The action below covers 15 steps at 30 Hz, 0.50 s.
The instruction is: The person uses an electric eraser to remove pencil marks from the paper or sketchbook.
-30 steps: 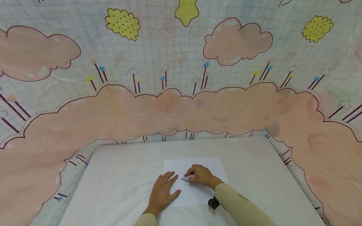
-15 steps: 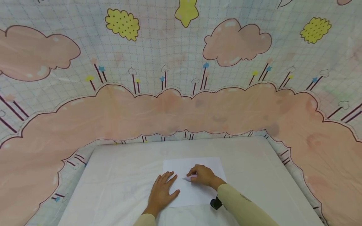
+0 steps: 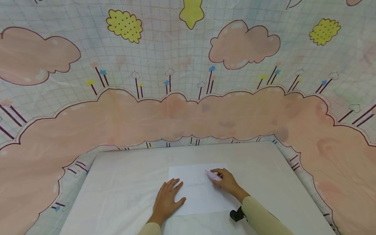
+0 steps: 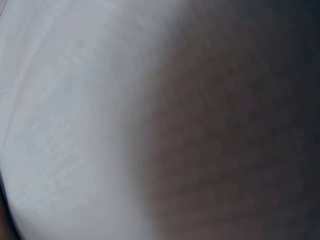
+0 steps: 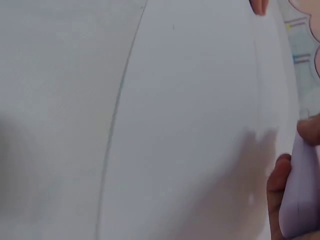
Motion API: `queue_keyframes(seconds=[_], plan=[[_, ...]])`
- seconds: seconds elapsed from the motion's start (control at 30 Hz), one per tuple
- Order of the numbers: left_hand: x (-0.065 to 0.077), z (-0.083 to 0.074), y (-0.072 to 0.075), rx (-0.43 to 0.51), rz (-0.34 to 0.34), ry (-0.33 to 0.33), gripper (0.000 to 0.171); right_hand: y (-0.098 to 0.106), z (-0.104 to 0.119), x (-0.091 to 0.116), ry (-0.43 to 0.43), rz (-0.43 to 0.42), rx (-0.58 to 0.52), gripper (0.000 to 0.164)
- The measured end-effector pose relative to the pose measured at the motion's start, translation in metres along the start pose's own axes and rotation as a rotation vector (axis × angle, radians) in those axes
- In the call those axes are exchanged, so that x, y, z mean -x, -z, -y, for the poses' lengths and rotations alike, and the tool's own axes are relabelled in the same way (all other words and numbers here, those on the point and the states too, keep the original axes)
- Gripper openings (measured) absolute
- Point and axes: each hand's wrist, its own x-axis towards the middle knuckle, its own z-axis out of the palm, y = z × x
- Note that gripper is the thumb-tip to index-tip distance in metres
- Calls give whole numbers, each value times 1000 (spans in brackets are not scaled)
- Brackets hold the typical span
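Observation:
A white sheet of paper (image 3: 196, 192) lies on the white-covered table. My left hand (image 3: 166, 200) rests flat on its left edge, fingers spread. Blurred brown skin of that hand (image 4: 215, 140) fills much of the left wrist view. Over the paper's upper right part, my right hand (image 3: 227, 182) grips a thick, pale purple, pen-shaped thing (image 3: 213, 176) with a narrow tip pointing up and left. In the right wrist view, thumb and fingers hold the purple thing's (image 5: 301, 195) broad body. Whether the tip touches the paper is not clear. A tiny dark mark shows on the sheet there.
A white cloth covers the table (image 3: 126, 182). Behind it hangs a printed backdrop (image 3: 182, 117) with clouds and stars. A black wrist device (image 3: 237, 214) sits at the right cuff, above the paper's lower right corner.
My right hand has moved up and right with the purple pen-shaped thing, from mid-paper towards the upper right; its tip now points more upward. My left hand stays put on the paper.

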Motion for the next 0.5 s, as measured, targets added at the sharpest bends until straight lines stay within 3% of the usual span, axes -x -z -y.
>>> queue_keyframes(seconds=[0.3, 0.5], plan=[[0, -1, -1, -11, -5, 6, 61, 35, -31, 26, -98, -282, 81, 42], [2, -1, -2, -20, -7, 4, 60, 44, -49, 40, -178, -372, 112, 41]])
